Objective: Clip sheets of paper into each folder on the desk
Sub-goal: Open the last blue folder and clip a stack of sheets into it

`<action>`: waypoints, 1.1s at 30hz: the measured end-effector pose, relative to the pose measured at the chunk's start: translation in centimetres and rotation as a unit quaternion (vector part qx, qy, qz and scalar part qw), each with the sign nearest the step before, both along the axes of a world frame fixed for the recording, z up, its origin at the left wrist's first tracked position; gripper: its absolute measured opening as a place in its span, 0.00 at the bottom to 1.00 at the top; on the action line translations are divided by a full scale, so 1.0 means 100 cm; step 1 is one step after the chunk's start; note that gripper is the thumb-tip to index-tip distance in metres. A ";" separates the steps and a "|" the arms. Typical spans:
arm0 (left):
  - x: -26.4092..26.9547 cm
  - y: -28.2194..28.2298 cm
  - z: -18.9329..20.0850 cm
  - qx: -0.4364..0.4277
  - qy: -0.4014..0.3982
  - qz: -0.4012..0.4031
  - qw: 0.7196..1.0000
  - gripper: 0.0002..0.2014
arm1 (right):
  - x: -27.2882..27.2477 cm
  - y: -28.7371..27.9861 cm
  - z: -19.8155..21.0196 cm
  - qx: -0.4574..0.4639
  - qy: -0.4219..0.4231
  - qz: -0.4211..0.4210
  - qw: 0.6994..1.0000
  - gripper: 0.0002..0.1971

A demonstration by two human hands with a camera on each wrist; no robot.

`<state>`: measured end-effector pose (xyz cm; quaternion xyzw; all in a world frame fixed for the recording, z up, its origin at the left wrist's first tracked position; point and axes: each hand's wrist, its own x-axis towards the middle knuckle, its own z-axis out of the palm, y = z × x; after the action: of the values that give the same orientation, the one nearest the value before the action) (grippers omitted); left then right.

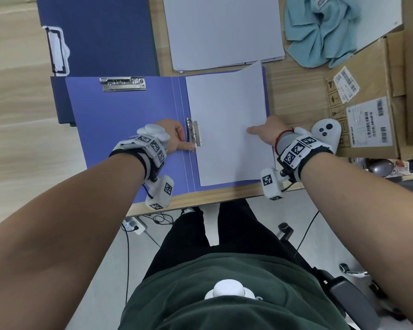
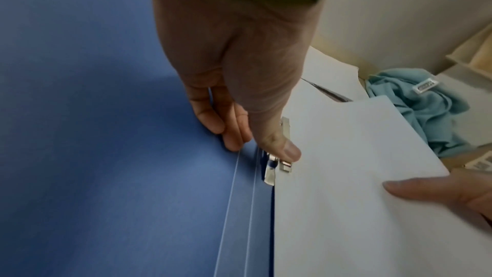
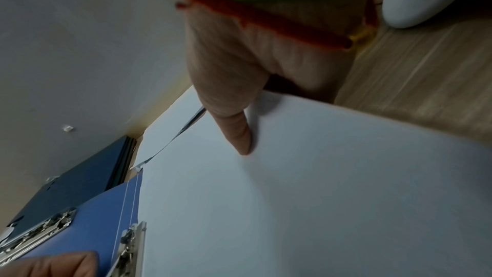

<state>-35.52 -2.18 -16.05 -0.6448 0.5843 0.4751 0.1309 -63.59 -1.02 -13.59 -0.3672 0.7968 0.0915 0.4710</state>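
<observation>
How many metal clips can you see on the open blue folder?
2. One top clip at the far edge of the left flap; one spine clip beside the fold, touched by the left hand. The paper may hide more.

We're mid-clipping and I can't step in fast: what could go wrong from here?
1. The sheet of paper lies skewed in the open folder, its far corner over the paper stack. Clamped now, it would likely sit crooked.
2. The left hand has its thumb on the side clip. The thumb could get nipped if the clip snaps.
</observation>
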 end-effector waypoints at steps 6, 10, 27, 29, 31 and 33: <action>-0.016 -0.003 0.001 0.002 -0.078 -0.071 0.994 0.24 | -0.001 0.001 -0.004 -0.006 0.002 -0.006 1.000 0.39; -0.023 -0.004 -0.002 0.015 -0.102 -0.097 0.990 0.24 | -0.001 0.000 -0.007 -0.006 0.006 -0.002 1.000 0.38; -0.007 -0.031 0.022 0.012 -0.122 -0.015 0.992 0.43 | -0.022 -0.038 -0.008 -0.009 0.028 -0.118 0.993 0.34; -0.003 -0.050 0.033 -0.012 -0.116 0.034 0.993 0.40 | -0.023 -0.063 0.005 -0.063 0.018 -0.109 0.992 0.26; -0.002 -0.066 0.043 -0.030 -0.087 0.062 0.994 0.35 | -0.025 -0.080 0.016 -0.087 0.013 -0.063 0.994 0.22; -0.003 -0.087 0.047 -0.055 -0.065 0.084 0.993 0.37 | -0.024 -0.106 0.025 -0.090 0.015 -0.054 0.994 0.24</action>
<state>-35.87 -10.87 -11.33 -0.7275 0.5432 0.4087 0.0924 -65.97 -11.58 -11.06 -0.3636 0.8271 -0.0006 0.4286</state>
